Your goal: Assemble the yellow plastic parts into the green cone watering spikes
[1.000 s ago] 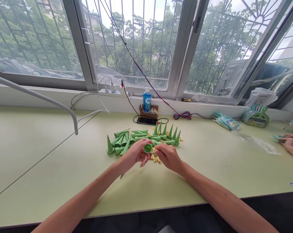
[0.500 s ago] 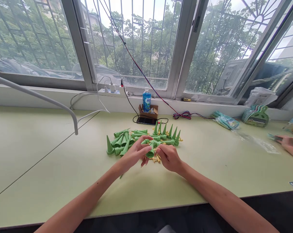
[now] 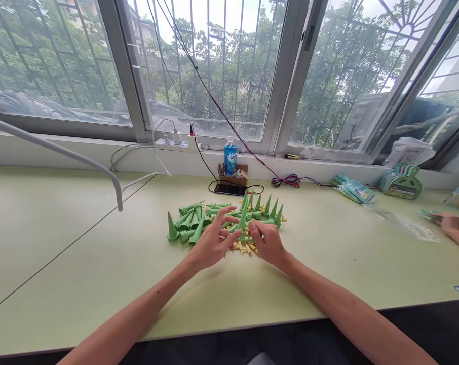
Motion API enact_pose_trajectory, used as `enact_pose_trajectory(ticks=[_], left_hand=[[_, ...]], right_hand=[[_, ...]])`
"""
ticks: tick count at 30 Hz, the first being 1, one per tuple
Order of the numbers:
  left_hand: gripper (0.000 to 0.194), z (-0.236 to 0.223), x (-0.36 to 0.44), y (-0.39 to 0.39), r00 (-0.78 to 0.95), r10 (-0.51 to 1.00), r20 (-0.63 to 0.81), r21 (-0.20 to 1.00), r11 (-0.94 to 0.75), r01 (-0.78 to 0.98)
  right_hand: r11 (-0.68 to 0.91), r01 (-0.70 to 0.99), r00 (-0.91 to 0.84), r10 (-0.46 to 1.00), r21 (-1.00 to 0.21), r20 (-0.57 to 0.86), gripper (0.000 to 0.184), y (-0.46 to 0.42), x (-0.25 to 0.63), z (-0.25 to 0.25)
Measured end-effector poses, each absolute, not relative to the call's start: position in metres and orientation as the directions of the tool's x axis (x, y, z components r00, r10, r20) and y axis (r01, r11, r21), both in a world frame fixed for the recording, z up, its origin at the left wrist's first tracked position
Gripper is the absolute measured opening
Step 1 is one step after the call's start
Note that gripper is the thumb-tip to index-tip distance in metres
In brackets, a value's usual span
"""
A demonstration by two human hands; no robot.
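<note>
A green plastic watering spike (image 3: 243, 219) stands point-up between my two hands. My right hand (image 3: 267, 243) is closed at its right side, with thumb and forefinger pinched against it; any small part inside that pinch is hidden. My left hand (image 3: 213, 241) is open on the other side, fingers spread and curved, the thumb tip close to the spike's lower part. Behind and to the left lie several loose green spikes (image 3: 194, 221). Several more stand upright in a row (image 3: 267, 207) at the back right. Small yellow valve pieces (image 3: 247, 248) lie beneath the hands.
A black phone (image 3: 230, 189) with a cable lies behind the pile, before a cardboard box (image 3: 241, 177) with a blue bottle (image 3: 230, 158). Bagged teal items (image 3: 354, 189) are at the right. Another person's hand (image 3: 452, 223) rests at the far right. A white bent tube (image 3: 100, 165) crosses the left.
The spike has turned from its open end facing me to point-up. My left fingers have spread away from it, while my right hand stays pinched and has shifted slightly right.
</note>
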State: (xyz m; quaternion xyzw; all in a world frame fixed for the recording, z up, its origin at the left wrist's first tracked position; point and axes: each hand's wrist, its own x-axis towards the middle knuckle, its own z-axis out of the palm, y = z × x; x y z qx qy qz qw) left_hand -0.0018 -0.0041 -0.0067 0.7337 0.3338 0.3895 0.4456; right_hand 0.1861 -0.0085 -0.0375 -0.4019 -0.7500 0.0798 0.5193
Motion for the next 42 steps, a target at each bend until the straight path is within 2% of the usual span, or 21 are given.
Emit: enact_pose_trajectory(ticks=[4, 8, 17, 27, 42], left_hand=[[0.044, -0.007, 0.0, 0.001, 0.384, 0.886, 0.26, 0.945, -0.314, 0.086], [0.041, 0.0, 0.001, 0.0, 0.356, 0.919, 0.168, 0.977, -0.203, 0.064], [0.047, 0.003, 0.001, -0.003, 0.491, 0.871, -0.028, 1.0, 0.028, 0.008], [0.043, 0.004, -0.001, 0.0, 0.474, 0.877, -0.078, 0.997, 0.071, 0.032], [0.045, 0.002, -0.006, 0.0, 0.487, 0.873, -0.021, 0.999, 0.006, 0.032]], right_hand=[[0.655, 0.517, -0.123, 0.693, -0.551, 0.71, 0.041, -0.008, 0.185, -0.035], [0.662, 0.511, -0.134, 0.691, -0.548, 0.71, 0.038, -0.008, 0.186, -0.034], [0.74, 0.498, -0.244, 0.619, -0.451, 0.746, 0.029, -0.008, 0.189, -0.035], [0.711, 0.469, -0.226, 0.67, -0.524, 0.707, 0.026, -0.008, 0.19, -0.038], [0.786, 0.489, -0.309, 0.561, -0.377, 0.768, 0.025, -0.007, 0.19, -0.036]])
